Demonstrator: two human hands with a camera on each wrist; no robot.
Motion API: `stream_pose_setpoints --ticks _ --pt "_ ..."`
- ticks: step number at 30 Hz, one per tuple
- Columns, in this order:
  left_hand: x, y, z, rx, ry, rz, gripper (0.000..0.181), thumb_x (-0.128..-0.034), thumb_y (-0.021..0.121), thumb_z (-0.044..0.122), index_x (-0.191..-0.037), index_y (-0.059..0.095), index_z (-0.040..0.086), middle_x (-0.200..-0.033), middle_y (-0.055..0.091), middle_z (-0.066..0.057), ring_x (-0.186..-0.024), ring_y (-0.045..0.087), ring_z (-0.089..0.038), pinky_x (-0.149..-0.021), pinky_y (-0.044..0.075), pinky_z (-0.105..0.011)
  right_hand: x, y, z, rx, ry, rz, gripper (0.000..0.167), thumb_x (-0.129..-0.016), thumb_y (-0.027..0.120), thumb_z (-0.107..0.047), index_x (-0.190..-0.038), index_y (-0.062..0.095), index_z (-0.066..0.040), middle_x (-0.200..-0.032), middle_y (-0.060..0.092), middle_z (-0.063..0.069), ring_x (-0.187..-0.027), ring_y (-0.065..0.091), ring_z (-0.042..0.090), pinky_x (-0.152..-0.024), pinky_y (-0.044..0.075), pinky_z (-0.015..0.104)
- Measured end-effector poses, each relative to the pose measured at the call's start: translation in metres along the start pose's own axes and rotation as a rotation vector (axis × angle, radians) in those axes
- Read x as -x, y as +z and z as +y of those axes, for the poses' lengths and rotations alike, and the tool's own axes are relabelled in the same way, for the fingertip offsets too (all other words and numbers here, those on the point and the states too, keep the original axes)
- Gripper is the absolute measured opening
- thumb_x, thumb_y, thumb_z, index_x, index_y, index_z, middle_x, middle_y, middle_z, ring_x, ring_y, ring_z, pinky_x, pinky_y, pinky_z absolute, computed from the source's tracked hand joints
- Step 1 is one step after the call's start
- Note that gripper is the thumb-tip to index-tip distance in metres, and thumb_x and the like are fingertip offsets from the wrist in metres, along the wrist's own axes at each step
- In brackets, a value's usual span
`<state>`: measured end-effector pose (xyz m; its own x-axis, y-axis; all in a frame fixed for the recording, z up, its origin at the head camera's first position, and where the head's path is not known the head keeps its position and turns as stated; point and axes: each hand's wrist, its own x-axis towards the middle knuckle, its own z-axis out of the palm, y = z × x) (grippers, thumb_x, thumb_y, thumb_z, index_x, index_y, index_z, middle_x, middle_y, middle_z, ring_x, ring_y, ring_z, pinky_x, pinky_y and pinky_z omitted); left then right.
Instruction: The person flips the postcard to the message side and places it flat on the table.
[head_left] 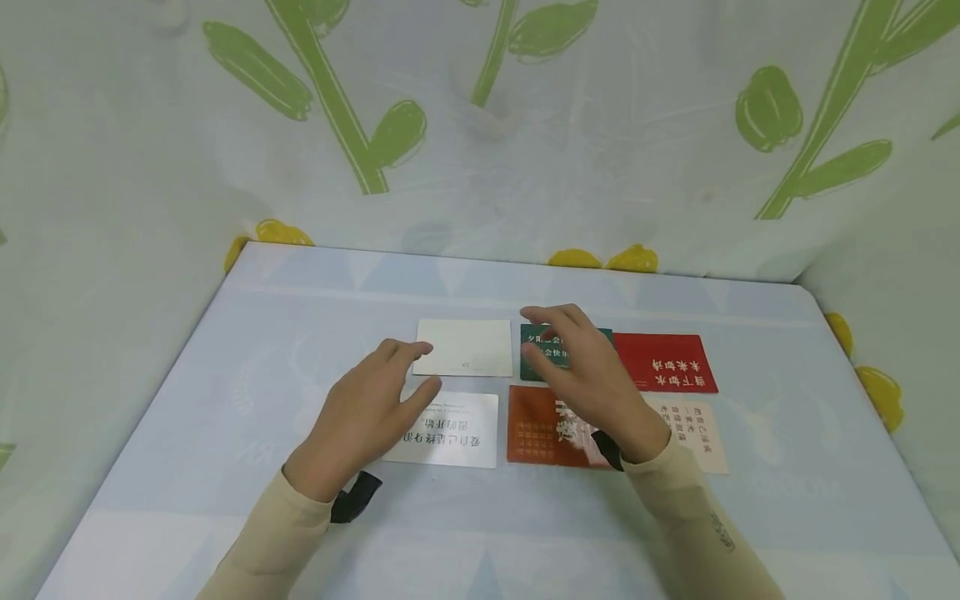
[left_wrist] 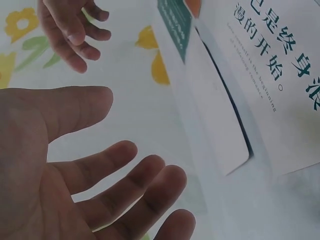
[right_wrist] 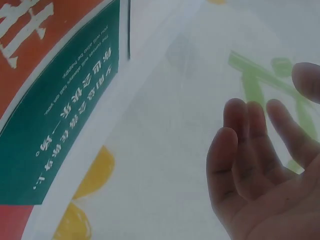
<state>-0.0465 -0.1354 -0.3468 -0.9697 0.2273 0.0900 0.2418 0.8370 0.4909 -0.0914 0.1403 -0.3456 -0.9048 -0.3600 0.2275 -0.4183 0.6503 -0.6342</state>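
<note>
My left hand (head_left: 363,412) hovers with its fingers apart, holding nothing. It is nearest to a blank white card (head_left: 472,346) and a white card with dark lettering (head_left: 450,429). In the left wrist view the blank card (left_wrist: 215,110) lies beyond the fingertips, one edge raised a little. My right hand (head_left: 592,371) is over a green card (head_left: 534,367) and an orange-brown card (head_left: 532,425), its fingers loosely bent around nothing. The right wrist view shows the green card (right_wrist: 60,125) apart from that hand. A red card (head_left: 667,358) and a cream card (head_left: 705,433) lie further right, the cream one partly hidden by the forearm.
The cards lie in two rows on a pale blue patterned table (head_left: 187,433). Behind it hangs a white curtain (head_left: 637,150) with green leaves and yellow flowers, which also closes off both sides. A black strap (head_left: 356,497) shows at the left wrist.
</note>
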Motion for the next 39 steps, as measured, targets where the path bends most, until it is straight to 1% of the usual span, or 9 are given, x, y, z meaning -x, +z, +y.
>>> stream_pose_setpoints --ticks 7,11,16,20,24,28,32,35,39 --pt "0.01 -0.003 0.003 -0.024 0.014 0.009 0.044 -0.0981 0.065 0.031 -0.136 0.061 0.01 -0.125 0.064 -0.008 -0.098 0.065 -0.024 -0.077 0.054 -0.045 0.009 -0.005 0.006 0.019 0.027 -0.006 0.054 -0.094 0.073 -0.027 -0.144 0.055 -0.019 -0.136 0.054 0.004 -0.113 0.06 0.027 -0.084 0.057 0.047" --pt "0.017 -0.004 0.004 -0.039 0.014 0.013 0.045 -0.0973 0.066 0.033 -0.136 0.062 0.011 -0.124 0.064 -0.006 -0.098 0.065 -0.022 -0.076 0.054 -0.043 0.013 -0.006 0.01 0.034 0.011 -0.012 0.054 -0.095 0.073 -0.027 -0.144 0.054 -0.019 -0.137 0.054 0.004 -0.114 0.06 0.028 -0.085 0.057 0.048" --pt "0.024 -0.006 0.004 -0.049 0.029 0.034 0.045 -0.0969 0.067 0.033 -0.135 0.062 0.01 -0.122 0.065 -0.006 -0.096 0.064 -0.019 -0.075 0.054 -0.04 0.015 -0.009 0.013 0.045 -0.011 -0.009 0.054 -0.094 0.073 -0.026 -0.144 0.054 -0.018 -0.137 0.054 0.005 -0.113 0.06 0.028 -0.083 0.058 0.047" --pt "0.029 -0.007 0.003 -0.054 0.025 0.039 0.044 -0.097 0.067 0.033 -0.135 0.062 0.01 -0.121 0.065 -0.005 -0.09 0.061 -0.017 -0.072 0.052 -0.038 0.016 -0.013 0.013 0.062 -0.013 -0.009 0.054 -0.094 0.074 -0.025 -0.144 0.054 -0.017 -0.137 0.054 0.005 -0.111 0.06 0.025 -0.08 0.058 0.045" --pt "0.031 -0.008 0.003 -0.053 0.013 0.023 0.046 -0.0968 0.067 0.034 -0.136 0.062 0.011 -0.123 0.065 -0.005 -0.096 0.063 -0.019 -0.076 0.053 -0.041 0.018 -0.018 0.013 0.075 0.002 0.002 0.053 -0.094 0.074 -0.026 -0.143 0.055 -0.017 -0.136 0.054 0.005 -0.11 0.058 0.022 -0.079 0.058 0.045" --pt "0.032 -0.009 0.004 -0.055 0.003 0.003 0.048 -0.0966 0.068 0.034 -0.138 0.061 0.011 -0.126 0.064 -0.006 -0.105 0.064 -0.022 -0.081 0.054 -0.044 0.02 -0.021 0.014 0.081 0.0 0.009 0.052 -0.095 0.073 -0.027 -0.143 0.055 -0.017 -0.136 0.054 0.005 -0.11 0.058 0.022 -0.08 0.057 0.046" --pt "0.033 -0.01 0.004 -0.055 -0.012 -0.006 0.05 -0.0962 0.069 0.034 -0.139 0.06 0.01 -0.128 0.063 -0.007 -0.11 0.064 -0.024 -0.084 0.054 -0.047 0.023 -0.023 0.013 0.091 0.018 0.003 0.053 -0.095 0.072 -0.03 -0.143 0.055 -0.019 -0.137 0.054 0.003 -0.11 0.057 0.021 -0.078 0.057 0.043" --pt "0.033 -0.012 0.002 -0.055 -0.014 -0.011 0.052 -0.0952 0.07 0.034 -0.14 0.058 0.01 -0.131 0.062 -0.008 -0.113 0.062 -0.026 -0.085 0.054 -0.049 0.025 -0.025 0.014 0.092 0.03 0.001 0.053 -0.094 0.073 -0.031 -0.144 0.055 -0.021 -0.137 0.054 0.002 -0.111 0.056 0.02 -0.077 0.057 0.041" --pt "0.033 -0.014 -0.005 -0.047 -0.012 -0.021 0.057 -0.0918 0.075 0.032 -0.141 0.057 0.01 -0.132 0.061 -0.008 -0.116 0.06 -0.028 -0.087 0.053 -0.049 0.028 -0.026 0.017 0.089 0.037 -0.007 0.054 -0.094 0.073 -0.031 -0.144 0.054 -0.02 -0.136 0.054 0.004 -0.111 0.056 0.022 -0.078 0.057 0.044"
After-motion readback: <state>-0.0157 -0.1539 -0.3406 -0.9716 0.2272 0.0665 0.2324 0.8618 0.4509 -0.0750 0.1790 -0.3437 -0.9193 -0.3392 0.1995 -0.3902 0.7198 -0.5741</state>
